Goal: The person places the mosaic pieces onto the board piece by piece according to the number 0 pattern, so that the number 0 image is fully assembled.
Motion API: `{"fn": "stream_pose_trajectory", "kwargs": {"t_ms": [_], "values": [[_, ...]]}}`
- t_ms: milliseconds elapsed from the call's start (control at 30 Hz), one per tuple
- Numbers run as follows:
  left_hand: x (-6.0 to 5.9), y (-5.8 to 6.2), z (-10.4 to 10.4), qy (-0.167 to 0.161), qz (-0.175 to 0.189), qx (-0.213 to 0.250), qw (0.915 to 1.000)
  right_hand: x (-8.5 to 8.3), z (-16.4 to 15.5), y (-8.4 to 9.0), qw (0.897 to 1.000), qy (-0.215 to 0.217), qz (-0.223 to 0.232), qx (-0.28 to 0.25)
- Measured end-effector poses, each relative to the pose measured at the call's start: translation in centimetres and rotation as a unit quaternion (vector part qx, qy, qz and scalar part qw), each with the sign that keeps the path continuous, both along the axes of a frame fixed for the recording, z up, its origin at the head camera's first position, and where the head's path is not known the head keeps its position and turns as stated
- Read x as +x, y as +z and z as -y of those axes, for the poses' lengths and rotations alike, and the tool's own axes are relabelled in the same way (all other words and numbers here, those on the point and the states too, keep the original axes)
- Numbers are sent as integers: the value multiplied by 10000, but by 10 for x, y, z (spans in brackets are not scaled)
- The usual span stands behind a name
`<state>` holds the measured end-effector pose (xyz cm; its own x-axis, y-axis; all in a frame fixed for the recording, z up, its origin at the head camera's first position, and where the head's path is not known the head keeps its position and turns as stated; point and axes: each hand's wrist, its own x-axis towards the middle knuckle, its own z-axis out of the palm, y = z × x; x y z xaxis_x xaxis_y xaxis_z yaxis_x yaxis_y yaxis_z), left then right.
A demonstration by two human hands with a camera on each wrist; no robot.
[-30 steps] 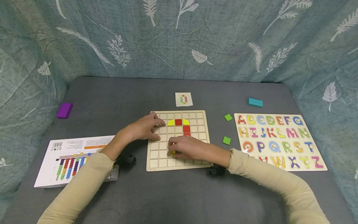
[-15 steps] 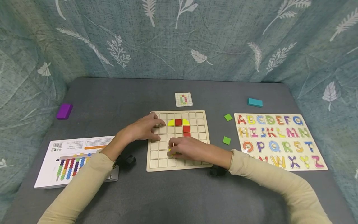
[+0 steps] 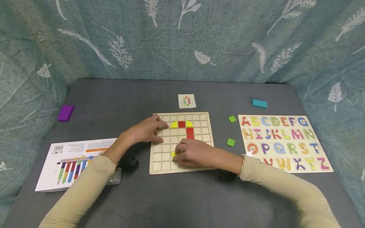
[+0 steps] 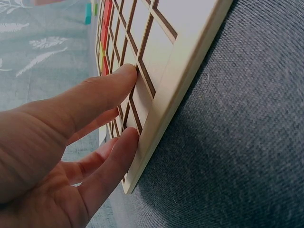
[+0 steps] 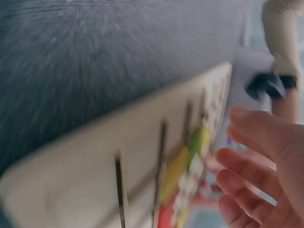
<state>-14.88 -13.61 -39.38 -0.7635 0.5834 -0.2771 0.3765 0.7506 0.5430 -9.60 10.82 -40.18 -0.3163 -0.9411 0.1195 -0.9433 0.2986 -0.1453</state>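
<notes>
Head view first: your left hand [image 3: 146, 130] rests on the upper-left part of the wooden grid board [image 3: 159, 164], fingers straight and spread, thumb at the board's left edge — the left wrist view shows those fingertips [image 4: 124, 75] pressing flat on the cells, gripping nothing. Your right hand [image 3: 195, 153] lies low over the board's middle rows, fingers loosely extended beside a yellow piece [image 3: 173, 154] that sits in a cell just left of them; whether they touch it you can't tell, and the right wrist view is too blurred to settle it. That hand covers much of the board's lower right. Above it, a yellow-and-red arch of tiles [image 3: 182, 124] fills the second row, with red tiles running down the right side. Around you on the grey worktop [image 3: 176, 196]: a small pattern card [image 3: 187, 101] just beyond the board, two green squares [image 3: 231, 142] between the board and the alphabet puzzle [image 3: 282, 142], a teal block [image 3: 259, 103] behind that puzzle, a purple block [image 3: 66, 113] far left, and a printed box [image 3: 71, 163] under your left sleeve.
</notes>
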Motion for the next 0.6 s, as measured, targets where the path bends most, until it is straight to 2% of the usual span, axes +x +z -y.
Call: {"fn": "stream_pose_trajectory", "kwargs": {"t_ms": [100,200,267,333,400,467,600], "values": [[1,1,1,29,26,30,10000,-8,-21,10,9986,-441,154,-259],[1,2,0,69,38,65,9999,-24,-55,16,9905,-1301,284,-334],[1,2,0,57,13,83,9999,-39,-82,17,9777,-2016,527,-246],[1,2,0,35,16,76,10000,-54,-107,17,9584,-2713,877,-88],[2,1,0,2,24,55,10000,-68,-128,16,9386,-3215,1247,42],[1,2,1,22,68,16,10000,-79,-143,15,9277,-3428,1470,163],[1,3,1,42,113,17,9999,-90,-155,13,9229,-3454,1653,401]]}}
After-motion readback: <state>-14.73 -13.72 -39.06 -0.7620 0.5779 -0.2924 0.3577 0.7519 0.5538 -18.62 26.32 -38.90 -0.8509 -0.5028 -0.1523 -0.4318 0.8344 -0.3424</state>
